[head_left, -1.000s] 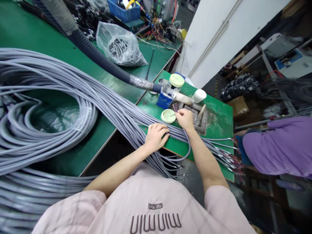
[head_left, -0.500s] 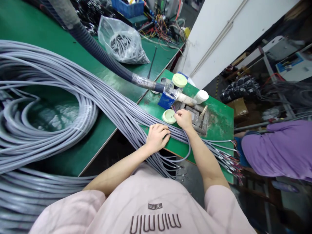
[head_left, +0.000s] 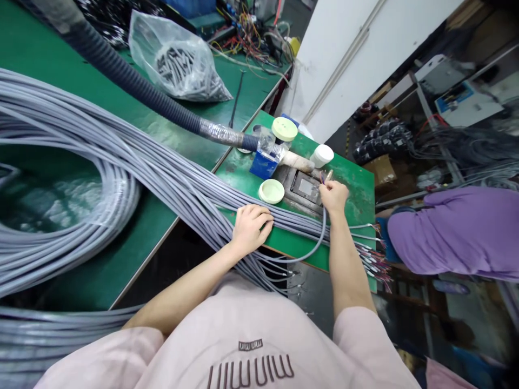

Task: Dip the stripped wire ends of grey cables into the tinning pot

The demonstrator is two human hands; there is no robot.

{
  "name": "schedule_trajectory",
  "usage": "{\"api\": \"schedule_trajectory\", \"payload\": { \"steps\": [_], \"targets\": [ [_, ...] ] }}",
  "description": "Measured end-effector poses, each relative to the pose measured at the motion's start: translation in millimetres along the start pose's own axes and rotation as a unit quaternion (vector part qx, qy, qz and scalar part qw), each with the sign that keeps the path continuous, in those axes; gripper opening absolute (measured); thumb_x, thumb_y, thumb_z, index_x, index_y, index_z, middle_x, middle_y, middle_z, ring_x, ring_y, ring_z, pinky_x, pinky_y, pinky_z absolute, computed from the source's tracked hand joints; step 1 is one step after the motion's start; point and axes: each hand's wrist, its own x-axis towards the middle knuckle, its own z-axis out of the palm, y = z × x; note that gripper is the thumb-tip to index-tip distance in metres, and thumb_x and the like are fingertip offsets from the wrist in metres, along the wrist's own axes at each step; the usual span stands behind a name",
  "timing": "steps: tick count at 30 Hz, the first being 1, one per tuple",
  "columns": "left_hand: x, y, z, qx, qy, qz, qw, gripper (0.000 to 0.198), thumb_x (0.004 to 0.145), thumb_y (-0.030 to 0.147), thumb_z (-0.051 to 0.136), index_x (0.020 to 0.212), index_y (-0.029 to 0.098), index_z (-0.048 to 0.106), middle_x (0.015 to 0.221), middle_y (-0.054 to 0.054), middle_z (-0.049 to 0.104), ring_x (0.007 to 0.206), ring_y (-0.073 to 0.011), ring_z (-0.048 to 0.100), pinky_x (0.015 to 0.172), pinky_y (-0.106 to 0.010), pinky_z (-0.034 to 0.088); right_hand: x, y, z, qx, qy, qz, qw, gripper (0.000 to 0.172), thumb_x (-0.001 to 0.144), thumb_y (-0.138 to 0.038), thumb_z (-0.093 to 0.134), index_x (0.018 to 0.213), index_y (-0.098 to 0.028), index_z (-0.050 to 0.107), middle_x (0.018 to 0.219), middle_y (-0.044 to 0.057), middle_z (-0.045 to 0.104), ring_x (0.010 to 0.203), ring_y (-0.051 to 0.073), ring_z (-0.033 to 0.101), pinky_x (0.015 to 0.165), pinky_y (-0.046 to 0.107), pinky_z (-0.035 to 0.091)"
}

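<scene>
Pinching coloured wire ends (head_left: 323,178), right-hand fingers (head_left: 325,187) sit shut beside a metal fixture (head_left: 306,189), left hand (head_left: 251,229) open on grey cables (head_left: 174,183); seating the ends looks next.

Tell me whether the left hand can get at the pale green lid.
Probably yes: the left hand lies on the grey cable bundle, and the lid sits just beyond it on the green bench, with nothing standing between them.
</scene>
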Motion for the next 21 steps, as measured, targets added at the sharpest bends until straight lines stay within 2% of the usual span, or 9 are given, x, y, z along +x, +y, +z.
{"api": "schedule_trajectory", "payload": {
  "steps": [5,11,21],
  "targets": [
    [0.7,0.1,0.1,-0.001,-0.005,-0.001,1.0,0.012,0.088,0.027,0.058,0.085,0.022,0.067,0.094,-0.003,0.072,0.093,-0.0199,0.059,0.084,-0.038,0.038,5.4,8.2,15.0,-0.029,-0.031,0.025,0.999,0.026,0.07,-0.026,0.049,0.066,-0.015,0.072,0.071,0.008,0.068,0.068,0.019,0.057,0.061,0.027,0.037],
    [-0.5,-1.4,1.6,-0.002,-0.007,-0.003,1.0,0.011,0.088,0.027,0.058,0.086,0.023,0.068,0.095,-0.003,0.072,0.096,-0.0204,0.059,0.086,-0.04,0.038,5.8,9.8,22.2,-0.047,-0.057,0.029,0.997,0.029,0.071,-0.028,0.05,0.077,-0.015,0.076,0.079,0.011,0.073,0.075,0.022,0.062,0.064,0.028,0.04],
    [-0.5,-1.1,1.9,-0.012,-0.02,-0.02,1.0,0.011,0.088,0.027,0.057,0.087,0.023,0.068,0.096,-0.003,0.072,0.097,-0.0206,0.058,0.088,-0.04,0.037,7.6,7.8,28.5,-0.075,-0.092,0.025,0.993,0.03,0.073,-0.027,0.051,0.08,-0.015,0.077,0.083,0.013,0.074,0.078,0.024,0.065,0.066,0.029,0.042]
  ]
}}
